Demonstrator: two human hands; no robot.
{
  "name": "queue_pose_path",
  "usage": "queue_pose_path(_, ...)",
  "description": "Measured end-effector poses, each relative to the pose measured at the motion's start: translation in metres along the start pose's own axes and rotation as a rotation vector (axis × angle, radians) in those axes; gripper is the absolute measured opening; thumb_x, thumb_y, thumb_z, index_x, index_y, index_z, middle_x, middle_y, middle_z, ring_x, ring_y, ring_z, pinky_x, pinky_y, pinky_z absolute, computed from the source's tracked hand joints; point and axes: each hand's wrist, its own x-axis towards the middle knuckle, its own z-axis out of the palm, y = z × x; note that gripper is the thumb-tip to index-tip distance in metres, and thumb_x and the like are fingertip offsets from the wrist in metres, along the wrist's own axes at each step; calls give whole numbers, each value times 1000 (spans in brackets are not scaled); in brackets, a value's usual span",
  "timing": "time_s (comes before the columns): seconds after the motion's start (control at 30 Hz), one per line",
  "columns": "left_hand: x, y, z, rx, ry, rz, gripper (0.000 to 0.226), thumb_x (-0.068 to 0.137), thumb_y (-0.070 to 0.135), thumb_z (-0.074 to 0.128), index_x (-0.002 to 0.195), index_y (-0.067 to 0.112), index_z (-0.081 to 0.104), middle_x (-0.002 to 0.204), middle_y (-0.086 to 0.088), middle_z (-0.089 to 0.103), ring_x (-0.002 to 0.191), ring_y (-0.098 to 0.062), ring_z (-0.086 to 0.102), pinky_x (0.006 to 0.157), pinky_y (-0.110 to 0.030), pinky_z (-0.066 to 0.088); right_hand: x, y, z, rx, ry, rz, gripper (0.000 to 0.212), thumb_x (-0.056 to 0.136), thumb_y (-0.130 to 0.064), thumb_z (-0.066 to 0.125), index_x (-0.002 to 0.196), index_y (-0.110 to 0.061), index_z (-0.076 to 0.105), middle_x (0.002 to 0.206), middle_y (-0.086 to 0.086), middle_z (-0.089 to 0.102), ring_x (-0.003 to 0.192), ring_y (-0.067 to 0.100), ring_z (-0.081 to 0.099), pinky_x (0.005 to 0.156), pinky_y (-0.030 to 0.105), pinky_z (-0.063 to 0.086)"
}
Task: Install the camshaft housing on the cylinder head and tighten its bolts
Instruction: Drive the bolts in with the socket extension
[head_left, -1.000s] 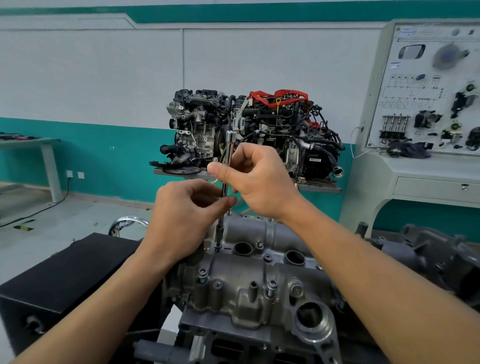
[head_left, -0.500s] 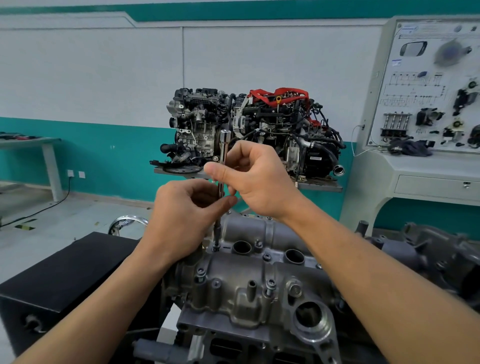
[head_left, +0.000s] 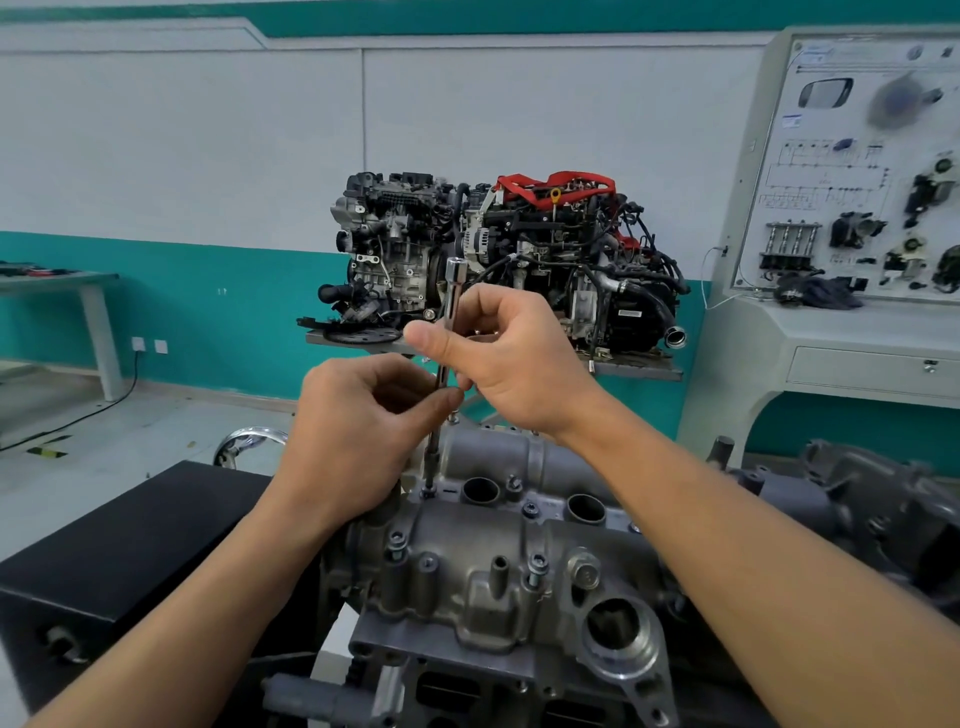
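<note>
Left grip (head_left: 358, 441): fingers curled, thumb and fingertips pinching the lower shaft of a slim chrome extension bar (head_left: 451, 301). Right grip (head_left: 514, 364): clamped on the same bar just above, at 12 o'clock from the left one, thumb pointing toward 9 o'clock. The two are close together, almost touching.

Bar stands nearly upright, its top leaning slightly toward 1 o'clock, with the square-drive end clear above the right grip. Its lower tip sits on a bolt (head_left: 429, 491) at the far left edge of the camshaft housing (head_left: 467, 587).

Housing: grey cast metal, at 6 o'clock from both grips, low centre of view, seated on the cylinder head (head_left: 457, 691). Two round wells (head_left: 480, 491) open at 3 o'clock of the bar tip. More bolt heads show along the near edge (head_left: 397, 540), one (head_left: 536, 564) standing visibly proud. Large round bore (head_left: 618, 623) at the housing's 4 o'clock corner.

Surroundings: black box (head_left: 130, 545) at 9 o'clock of the housing. Complete display engine (head_left: 493, 249) with red covers on a stand at 12 o'clock, against a white-and-teal wall. Training panel (head_left: 857, 171) with mounted components at 2 o'clock. Pale desk (head_left: 62, 283) at 10 o'clock, small items on it too blurred to identify.
</note>
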Motion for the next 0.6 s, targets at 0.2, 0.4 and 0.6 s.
queue_pose_path(0.2,2,-2,2,13,-119,2,17,90,18,64,75,14,72,70,-15,70,65,-38,63,62,-51,51,-3,-5,-2,96,-145,-1,12,97,-1,59,98,7,68,83,1,73,53,12,54,48,12,43)
queue_pose_path(0.4,1,-1,1,15,-4,-29,14,74,29,85,71,23,73,63,8,72,54,-2,64,53,-12,48,-2,-3,0,-11,7,34,25,82,-15,81,79,-6,57,69,12,59,59,21,54,55,31,47)
queue_pose_path(0.6,-1,3,1,29,-135,-2,17,93,13,65,83,20,76,76,-2,76,72,-24,72,71,-42,59,-4,-5,-5,93,-141,19,12,96,-3,61,102,5,68,87,10,75,52,5,55,48,12,44)
